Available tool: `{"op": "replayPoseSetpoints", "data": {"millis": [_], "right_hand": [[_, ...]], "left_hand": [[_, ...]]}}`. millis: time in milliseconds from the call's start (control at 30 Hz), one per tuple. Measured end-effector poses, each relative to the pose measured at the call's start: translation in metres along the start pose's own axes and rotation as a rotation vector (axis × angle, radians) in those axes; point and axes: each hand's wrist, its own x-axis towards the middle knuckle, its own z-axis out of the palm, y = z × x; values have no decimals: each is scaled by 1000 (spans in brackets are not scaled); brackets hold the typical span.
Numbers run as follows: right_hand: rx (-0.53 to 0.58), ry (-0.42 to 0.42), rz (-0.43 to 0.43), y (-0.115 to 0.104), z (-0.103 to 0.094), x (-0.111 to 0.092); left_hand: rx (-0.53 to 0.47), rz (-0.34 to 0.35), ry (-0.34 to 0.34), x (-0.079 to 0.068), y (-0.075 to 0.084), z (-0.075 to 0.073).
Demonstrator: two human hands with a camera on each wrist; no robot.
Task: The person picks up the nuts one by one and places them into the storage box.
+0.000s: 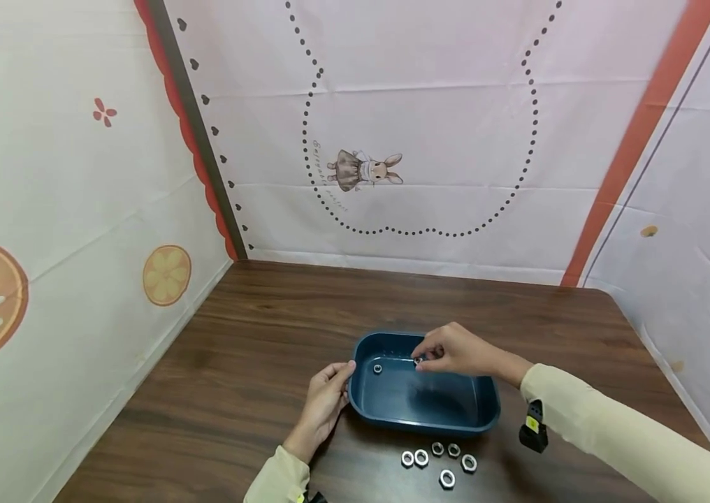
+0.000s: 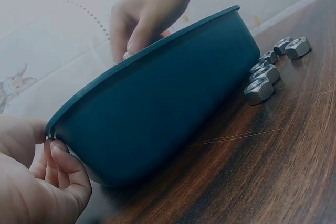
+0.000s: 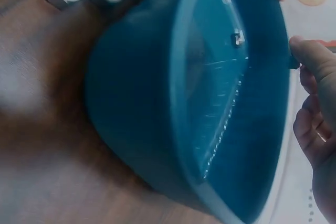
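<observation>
A dark blue rectangular tub [image 1: 405, 398] with rounded corners stands on the wooden table. My left hand [image 1: 322, 404] pinches its left rim, thumb on top and fingertips under the lip, as the left wrist view shows. Over the inside of the tub, my right hand [image 1: 458, 351] holds a small metal hex nut [image 1: 418, 360] between thumb and fingertips. In the left wrist view that nut [image 2: 127, 55] shows just above the far rim, partly hidden by the fingers. Another hex nut [image 1: 377, 369] lies on the tub's floor toward the left end.
Several loose hex nuts of differing sizes lie on the table in front of the tub, among them a larger one [image 1: 447, 479] nearest me. The brown wooden table [image 1: 254, 335] meets printed white cloth walls [image 1: 430, 161] at the back and sides.
</observation>
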Motion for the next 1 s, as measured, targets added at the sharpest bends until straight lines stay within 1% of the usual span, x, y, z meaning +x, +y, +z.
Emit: {"op": "replayPoseSetpoints", "data": {"millis": [133,300,400,600,733,1000], "right_hand": [[0,-68,-52,6,9,17],[-53,-148,-71,12,20,36],[-77,-189,-65,16,26,43],[-107,-272,-25,18,31,50],[-137,-289,-15,18,33,54],[-181,-284,-30,18,38,60]], "left_hand": [[5,1,-3,-1,-1,-1],[-4,1,-4,-1,-1,-2],[-2,7,-6,-1,-2,-2],[-3,9,-9,2,-3,-2],[-3,16,-11,1,-2,-2],[4,9,-7,-2,0,-1]]}}
